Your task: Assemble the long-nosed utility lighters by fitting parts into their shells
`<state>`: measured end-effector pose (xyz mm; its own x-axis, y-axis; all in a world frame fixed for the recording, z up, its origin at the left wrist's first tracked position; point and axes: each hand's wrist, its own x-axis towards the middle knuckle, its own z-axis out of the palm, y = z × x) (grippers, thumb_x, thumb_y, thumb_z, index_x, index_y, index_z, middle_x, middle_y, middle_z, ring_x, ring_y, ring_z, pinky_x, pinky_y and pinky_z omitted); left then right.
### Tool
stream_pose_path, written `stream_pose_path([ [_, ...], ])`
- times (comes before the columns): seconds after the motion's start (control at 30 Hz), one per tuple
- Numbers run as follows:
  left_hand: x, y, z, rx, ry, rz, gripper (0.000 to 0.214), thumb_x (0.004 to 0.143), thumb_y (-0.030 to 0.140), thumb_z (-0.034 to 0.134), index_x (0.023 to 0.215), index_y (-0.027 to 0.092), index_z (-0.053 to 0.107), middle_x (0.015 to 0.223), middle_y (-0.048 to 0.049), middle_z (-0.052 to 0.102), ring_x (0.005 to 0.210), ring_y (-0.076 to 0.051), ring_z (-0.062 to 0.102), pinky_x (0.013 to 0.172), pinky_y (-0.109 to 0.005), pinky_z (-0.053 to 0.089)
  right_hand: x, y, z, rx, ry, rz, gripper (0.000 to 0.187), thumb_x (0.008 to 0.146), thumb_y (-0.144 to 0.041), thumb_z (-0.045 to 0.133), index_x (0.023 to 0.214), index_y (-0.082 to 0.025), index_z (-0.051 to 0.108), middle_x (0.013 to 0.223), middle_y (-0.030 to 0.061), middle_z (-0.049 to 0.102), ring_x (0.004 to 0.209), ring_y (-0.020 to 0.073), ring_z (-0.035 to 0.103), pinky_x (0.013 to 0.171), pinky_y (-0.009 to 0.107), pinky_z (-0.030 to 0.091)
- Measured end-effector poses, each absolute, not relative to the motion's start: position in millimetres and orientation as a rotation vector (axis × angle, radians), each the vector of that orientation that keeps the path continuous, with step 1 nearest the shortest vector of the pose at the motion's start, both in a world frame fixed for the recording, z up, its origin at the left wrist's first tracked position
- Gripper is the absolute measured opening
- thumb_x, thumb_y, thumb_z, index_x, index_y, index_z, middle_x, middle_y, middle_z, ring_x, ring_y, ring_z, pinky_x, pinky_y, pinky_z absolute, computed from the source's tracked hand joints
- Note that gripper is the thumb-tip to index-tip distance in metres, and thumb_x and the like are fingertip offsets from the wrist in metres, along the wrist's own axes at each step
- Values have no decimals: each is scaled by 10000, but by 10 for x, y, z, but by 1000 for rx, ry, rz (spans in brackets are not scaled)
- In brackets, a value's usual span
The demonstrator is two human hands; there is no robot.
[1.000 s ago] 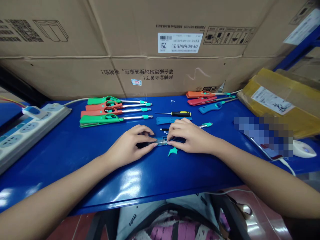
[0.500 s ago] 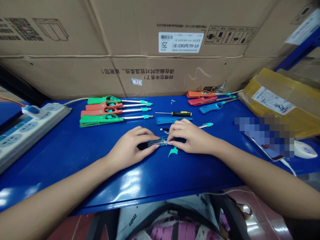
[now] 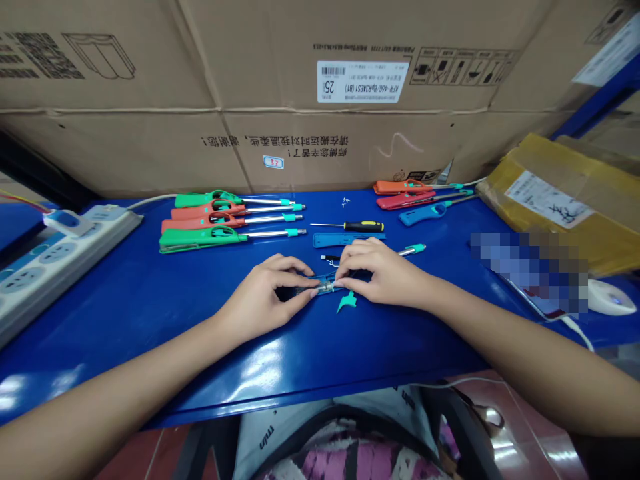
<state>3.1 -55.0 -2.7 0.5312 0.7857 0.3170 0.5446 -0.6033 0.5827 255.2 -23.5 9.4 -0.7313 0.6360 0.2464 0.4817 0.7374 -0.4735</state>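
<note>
A glossy blue table (image 3: 320,353) carries lighters (image 3: 193,225); a screwdriver (image 3: 364,226); a blue casing (image 3: 330,240); a teal piece (image 3: 349,302).

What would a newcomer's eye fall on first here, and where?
Probably the left hand and right hand, close together at a small blue casing on the blue table. Next, perhaps, the green and red-orange lighters lined up at the left, metal tubes pointing right. Behind, the big cardboard with upside-down printing might catch attention.

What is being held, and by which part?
The clear part in the blue casing: left hand near its middle, right hand pinching at its right end.
</note>
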Motion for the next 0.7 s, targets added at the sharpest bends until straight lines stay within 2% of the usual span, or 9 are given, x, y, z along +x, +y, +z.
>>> stream_pose_path([
  [0.33,24,-543,-32,2365,1074,801,180,914,318,669,1020,253,799,1041,-59,736,947,-211,672,879,-392,547,2562,-177,59,-843,-2416,620,58,886,-215,710,835,-190,718,883,26,724,846,161,651,822,317,440],
  [0.5,34,-550,-10,2414,1051,800,176,923,299,651,1022,243,787,1044,-61,732,950,-210,668,891,-392,542,2541,-175,17,-912,-2436,579,93,878,-257,731,814,-197,699,879,21,716,852,170,629,817,324,424],
  [0.7,28,-551,8,2464,1024,781,178,922,273,634,1041,237,761,1066,-55,721,975,-207,660,918,-389,533,2569,-170,99,-854,-2293,607,139,919,-235,658,791,-185,682,815,27,679,776,152,621,757,300,470],
])
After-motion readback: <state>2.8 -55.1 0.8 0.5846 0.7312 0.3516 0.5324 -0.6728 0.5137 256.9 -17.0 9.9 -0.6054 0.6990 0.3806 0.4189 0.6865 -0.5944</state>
